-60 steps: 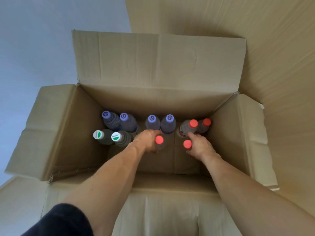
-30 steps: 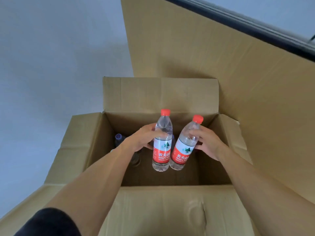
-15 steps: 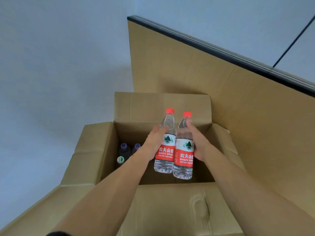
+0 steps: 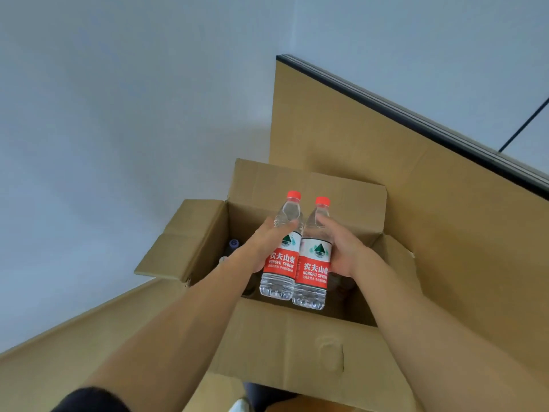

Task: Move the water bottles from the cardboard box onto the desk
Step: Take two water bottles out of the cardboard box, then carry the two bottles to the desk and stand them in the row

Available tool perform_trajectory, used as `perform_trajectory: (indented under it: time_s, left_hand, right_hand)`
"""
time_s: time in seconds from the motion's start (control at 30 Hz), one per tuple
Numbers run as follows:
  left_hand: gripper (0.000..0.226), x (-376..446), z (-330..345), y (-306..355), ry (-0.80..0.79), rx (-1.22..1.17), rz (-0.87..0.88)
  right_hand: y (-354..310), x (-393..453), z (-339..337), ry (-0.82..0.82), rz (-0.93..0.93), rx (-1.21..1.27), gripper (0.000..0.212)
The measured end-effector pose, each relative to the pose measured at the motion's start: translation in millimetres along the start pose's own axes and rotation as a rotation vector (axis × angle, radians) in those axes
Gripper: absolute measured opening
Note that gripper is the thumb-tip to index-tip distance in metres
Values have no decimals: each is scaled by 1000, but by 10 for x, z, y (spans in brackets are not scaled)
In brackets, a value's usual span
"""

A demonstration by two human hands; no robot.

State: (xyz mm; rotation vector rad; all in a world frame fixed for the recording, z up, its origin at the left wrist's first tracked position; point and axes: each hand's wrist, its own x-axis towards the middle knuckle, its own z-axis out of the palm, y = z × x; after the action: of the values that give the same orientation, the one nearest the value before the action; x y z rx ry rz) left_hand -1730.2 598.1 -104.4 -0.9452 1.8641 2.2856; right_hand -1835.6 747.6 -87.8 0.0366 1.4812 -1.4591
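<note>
two bottles are held upright over the box (image 4: 306,349), one gripped in the left hand (image 4: 261,248), one in the right hand (image 4: 344,254), fingers curled round each label. they should be kept apart and vertical while carried to the table, not visible here.

Two red-capped water bottles (image 4: 280,257) — one cardboard box (image 4: 297,349)

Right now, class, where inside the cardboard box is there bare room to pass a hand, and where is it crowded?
The middle of the cardboard box is blocked by the two red-capped bottles held side by side in the left hand and right hand. A purple-capped bottle fills the left side. The gap behind the caps, along the rear wall, looks free.
</note>
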Motion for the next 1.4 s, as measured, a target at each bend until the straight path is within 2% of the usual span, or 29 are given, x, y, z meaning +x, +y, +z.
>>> perform_trajectory:
  time_s: [0.2,0.4,0.53,0.7,0.87,1.03,1.2,1.4]
  left_hand:
    - [58,-329,142,26,148,-72,74]
    - [57,-759,97,-47,266,-155,159]
    - [54,-1139,-113,-222,390,-269,155]
    - [54,-1742,-547,-518,558,-343,185]
    - [48,-2596,-1136,-878,726,-398,171]
    - [58,-3654,-1783,-1359,925,-516,157]
    - [63,-4802,-2317,-1883,1103,-633,175]
    - [56,-6081,-2648,-2438,1268,-740,214]
  right_hand:
    - [-78,-183,-39,-149,-44,-128,57]
    - [21,-234,171,-244,48,-141,76]
    - [169,-265,544,-309,92,-202,73]
    - [495,-395,1293,-386,144,-358,69]
    - [992,-630,2228,-582,187,-473,66]
    - [1657,-1022,3315,-777,197,-575,43]
    - [2457,-1559,4373,-898,205,-710,49]
    - [3399,-2240,5390,-1029,247,-848,62]
